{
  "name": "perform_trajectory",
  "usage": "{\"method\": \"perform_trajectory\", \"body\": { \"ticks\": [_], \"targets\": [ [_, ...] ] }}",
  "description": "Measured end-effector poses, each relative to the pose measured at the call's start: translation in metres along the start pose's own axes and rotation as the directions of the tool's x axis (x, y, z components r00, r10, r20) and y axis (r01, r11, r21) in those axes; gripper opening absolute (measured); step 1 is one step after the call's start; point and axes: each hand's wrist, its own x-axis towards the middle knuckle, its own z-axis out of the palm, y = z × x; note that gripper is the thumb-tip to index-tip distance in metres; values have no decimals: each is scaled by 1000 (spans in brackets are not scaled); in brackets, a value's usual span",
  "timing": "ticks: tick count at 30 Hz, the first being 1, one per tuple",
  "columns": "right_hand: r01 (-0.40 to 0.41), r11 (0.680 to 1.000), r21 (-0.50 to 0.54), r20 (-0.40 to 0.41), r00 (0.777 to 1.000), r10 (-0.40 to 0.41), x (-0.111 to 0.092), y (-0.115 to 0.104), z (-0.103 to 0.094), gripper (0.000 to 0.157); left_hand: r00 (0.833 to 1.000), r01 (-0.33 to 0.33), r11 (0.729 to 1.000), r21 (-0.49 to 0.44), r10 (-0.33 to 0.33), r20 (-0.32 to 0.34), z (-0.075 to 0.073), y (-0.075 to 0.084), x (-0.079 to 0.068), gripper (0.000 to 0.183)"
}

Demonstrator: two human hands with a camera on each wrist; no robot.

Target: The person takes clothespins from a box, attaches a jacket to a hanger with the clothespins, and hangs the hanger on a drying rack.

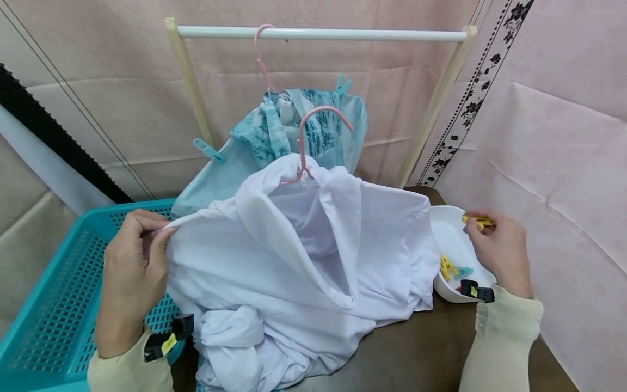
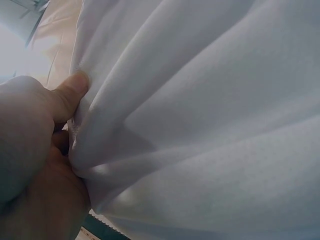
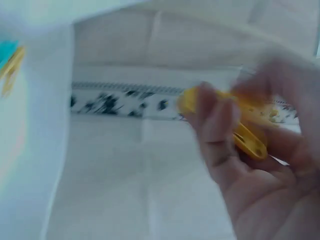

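A white collared shirt (image 1: 387,234) is spread on a pink hanger (image 1: 301,136), whose hook stands up out of the neck opening. At the shirt's left shoulder edge, my left hand (image 1: 134,261) pinches the cloth between thumb and fingers; the left wrist view shows the thumb on the white fabric (image 2: 200,110). Over the right rim of a white bowl (image 1: 458,239), my right hand (image 1: 502,250) holds a yellow clothespin (image 3: 247,140). Yellow and blue clothespins (image 1: 448,267) lie in the bowl. The right wrist view is blurred around the fingers.
Behind the shirt, a light blue garment (image 1: 220,169) with blue clothespins (image 1: 209,149) hangs from a white rail (image 1: 367,35) on cream posts. A turquoise basket (image 1: 54,305) stands at left. The brown tabletop (image 1: 421,348) shows at front right.
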Motion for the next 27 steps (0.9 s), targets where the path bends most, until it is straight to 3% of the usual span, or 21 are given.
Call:
{"method": "perform_trajectory", "body": {
  "ticks": [2, 5, 8, 9, 11, 13, 15, 18, 21, 22, 26, 27],
  "targets": [
    [69, 996, 48, -110, 992, -63, -3, -10, -3, 31, 1000, -2, 1000, 1, 2, -1, 1, 0, 0, 13],
    [181, 975, 125, -236, 960, -148, -8, -23, -5, 26, 1000, -5, 1000, -2, 5, 2, 1, 0, 0, 14],
    [292, 911, 292, -337, 923, -187, -12, -37, -7, 32, 1000, -7, 1000, -8, 7, 6, 2, 0, 0, 13],
    [326, 863, 386, -372, 911, -178, -13, -43, -7, 36, 1000, -8, 1000, -10, 9, 6, 3, 0, 0, 13],
    [407, 732, 546, -435, 885, -167, -15, -54, -6, 42, 1000, -9, 1000, -14, 9, 6, 3, 0, 0, 13],
    [474, 609, 637, -486, 859, -161, -17, -66, -5, 41, 1000, -10, 1000, -20, 10, 7, 3, 0, 0, 13],
    [540, 505, 674, -531, 829, -178, -19, -77, -2, 35, 1000, -13, 1000, -27, 13, 8, 4, 0, 0, 12],
    [597, 454, 661, -564, 795, -225, -22, -89, 1, 28, 1000, -21, 999, -36, 21, 10, 4, 0, 0, 11],
    [632, 383, 674, -581, 774, -254, -23, -99, 5, 25, 999, -31, 999, -42, 31, 16, 5, -1, 0, 10],
    [638, 373, 673, -582, 769, -266, -23, -101, 6, 25, 999, -34, 998, -44, 34, 19, 5, -1, 0, 10],
    [646, 378, 663, -562, 764, -318, -25, -106, 8, 24, 998, -45, 998, -54, 47, 29, 7, -1, 0, 9],
    [642, 396, 656, -552, 766, -328, -25, -106, 8, 24, 998, -48, 997, -57, 50, 31, 7, 0, 0, 9]
  ]
}}
